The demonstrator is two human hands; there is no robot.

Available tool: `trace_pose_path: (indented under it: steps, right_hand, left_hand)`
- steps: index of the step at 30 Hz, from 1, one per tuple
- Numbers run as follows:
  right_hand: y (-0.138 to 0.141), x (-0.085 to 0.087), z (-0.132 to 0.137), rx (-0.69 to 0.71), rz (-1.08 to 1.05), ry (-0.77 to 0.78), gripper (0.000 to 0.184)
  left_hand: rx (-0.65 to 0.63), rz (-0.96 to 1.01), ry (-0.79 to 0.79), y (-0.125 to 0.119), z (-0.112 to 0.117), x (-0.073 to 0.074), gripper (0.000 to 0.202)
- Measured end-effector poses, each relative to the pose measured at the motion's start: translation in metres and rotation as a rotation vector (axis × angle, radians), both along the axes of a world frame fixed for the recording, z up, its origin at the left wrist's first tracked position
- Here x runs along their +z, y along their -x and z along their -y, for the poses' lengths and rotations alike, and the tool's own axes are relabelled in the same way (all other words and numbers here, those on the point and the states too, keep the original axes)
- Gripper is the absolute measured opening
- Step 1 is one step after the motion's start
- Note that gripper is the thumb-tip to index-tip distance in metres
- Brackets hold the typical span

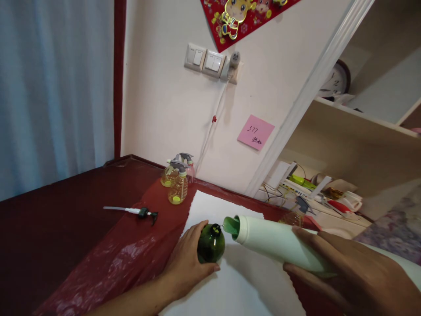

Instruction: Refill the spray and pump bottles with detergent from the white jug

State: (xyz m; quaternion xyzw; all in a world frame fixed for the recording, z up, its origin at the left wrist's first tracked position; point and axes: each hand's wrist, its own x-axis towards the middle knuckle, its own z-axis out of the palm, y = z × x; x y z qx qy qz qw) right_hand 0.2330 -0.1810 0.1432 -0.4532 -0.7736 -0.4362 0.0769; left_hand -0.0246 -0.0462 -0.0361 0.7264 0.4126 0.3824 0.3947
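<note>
My left hand [189,250] is wrapped around a round dark green bottle [210,251] with a small open neck, standing on a white sheet [250,263]. My right hand [358,267] grips a long pale green bottle [276,237], tilted nearly flat. Its mouth, with a green liquid-like tongue at the lip, points at the neck of the dark bottle. A thin clear stream seems to run between the two. To the left lies a pump head [143,213] with a white dip tube.
Several spray bottles [177,193] stand by the wall, and another spray bottle [294,215] is at the right. Red plastic film [131,250] covers part of the dark table [82,210]. A cluttered shelf [348,175] is at the right; a white cable hangs from the socket.
</note>
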Motion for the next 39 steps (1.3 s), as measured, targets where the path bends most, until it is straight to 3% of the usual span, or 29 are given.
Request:
trace_pose_path:
  steps: [39]
  right_hand:
    - [-0.0032, -0.0009, 0.0013, 0.009, -0.003, 0.005, 0.036]
  left_hand:
    - [0.0, 0.018, -0.002, 0.001, 0.0011, 0.0016, 0.092]
